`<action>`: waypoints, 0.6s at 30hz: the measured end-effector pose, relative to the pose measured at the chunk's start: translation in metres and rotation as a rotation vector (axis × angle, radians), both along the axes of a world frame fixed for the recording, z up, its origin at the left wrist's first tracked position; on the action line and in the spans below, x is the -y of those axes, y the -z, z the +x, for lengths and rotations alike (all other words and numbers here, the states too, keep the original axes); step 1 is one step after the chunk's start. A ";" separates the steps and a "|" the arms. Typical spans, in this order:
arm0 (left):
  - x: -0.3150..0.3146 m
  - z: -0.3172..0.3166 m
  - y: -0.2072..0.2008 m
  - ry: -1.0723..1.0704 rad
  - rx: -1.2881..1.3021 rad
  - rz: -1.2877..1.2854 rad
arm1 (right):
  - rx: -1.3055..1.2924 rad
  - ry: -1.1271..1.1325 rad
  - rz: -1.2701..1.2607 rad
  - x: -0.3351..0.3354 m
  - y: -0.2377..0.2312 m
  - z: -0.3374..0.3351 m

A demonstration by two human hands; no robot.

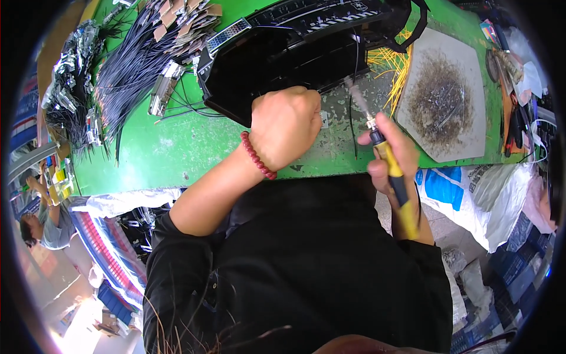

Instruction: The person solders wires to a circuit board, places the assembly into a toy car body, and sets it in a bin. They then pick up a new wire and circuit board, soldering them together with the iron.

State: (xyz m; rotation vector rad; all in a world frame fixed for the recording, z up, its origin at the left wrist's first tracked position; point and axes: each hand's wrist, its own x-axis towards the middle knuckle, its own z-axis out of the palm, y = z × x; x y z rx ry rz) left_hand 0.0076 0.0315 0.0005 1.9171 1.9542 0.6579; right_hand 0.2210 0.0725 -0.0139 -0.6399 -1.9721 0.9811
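A large black plastic housing (pixel 253 65) lies on the green workbench (pixel 200 141). My left hand (pixel 287 118), with a red bead bracelet at its wrist, is closed in a fist over the housing's near edge. Its fingertips are turned away, so what they hold is hidden. In my right hand (pixel 398 147) is a soldering iron (pixel 396 174) with a yellow and black handle, gripped like a pen. The iron's blurred tip points up and left, near the housing's right end. A thin black wire (pixel 354 124) hangs from the housing just left of the iron.
Dark wire bundles (pixel 124 88) and silvery-tagged leads (pixel 71 88) cover the bench's left part. Yellow wires (pixel 400 82) lie beside a pale, grime-covered board (pixel 413 127) at right. Pliers (pixel 519 124) rest at the far right edge. Another person (pixel 52 227) is at far left.
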 end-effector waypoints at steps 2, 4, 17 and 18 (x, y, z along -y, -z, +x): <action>-0.001 0.001 0.000 -0.002 0.009 0.000 | -0.139 0.057 -0.117 -0.001 0.003 0.002; -0.001 0.001 0.001 -0.007 0.015 -0.001 | -0.075 0.062 -0.130 0.001 0.002 0.007; -0.003 0.001 -0.001 -0.001 0.006 -0.006 | -0.080 0.132 -0.401 0.014 0.018 0.005; -0.003 0.001 0.000 -0.001 0.009 -0.001 | -0.078 0.130 -0.402 0.014 0.018 0.006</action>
